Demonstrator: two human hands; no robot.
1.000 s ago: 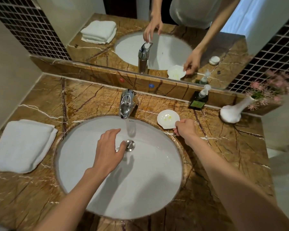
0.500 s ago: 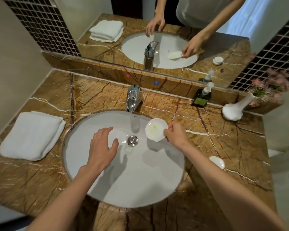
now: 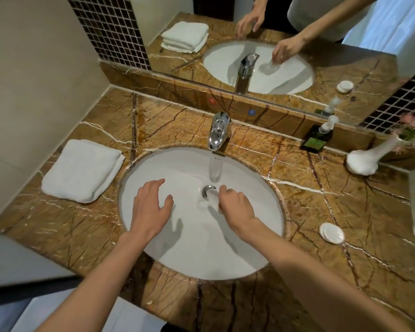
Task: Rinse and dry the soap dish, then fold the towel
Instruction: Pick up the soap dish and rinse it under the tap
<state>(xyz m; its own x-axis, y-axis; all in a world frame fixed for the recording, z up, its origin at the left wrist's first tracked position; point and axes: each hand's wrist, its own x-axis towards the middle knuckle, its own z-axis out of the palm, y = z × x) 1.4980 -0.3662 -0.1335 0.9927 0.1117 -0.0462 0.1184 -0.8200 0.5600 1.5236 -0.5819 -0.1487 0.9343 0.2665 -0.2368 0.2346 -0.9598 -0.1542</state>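
Now both hands over the white sink: right hand pinches the soap dish (blurred, hard to see) low in the basin, just beside the drain under the faucet. Left hand open, fingers spread, holding nothing. Folded towel lies on the bench, left of the sink.

We look down on a brown marble surface veined in white, with an oval white basin sunk into it. A folded white towel lies at its left end. A chrome faucet stands behind the basin. Along the back right sit a dark pump bottle and a white vase of pink flowers; a small round white soap rests nearer the front right.
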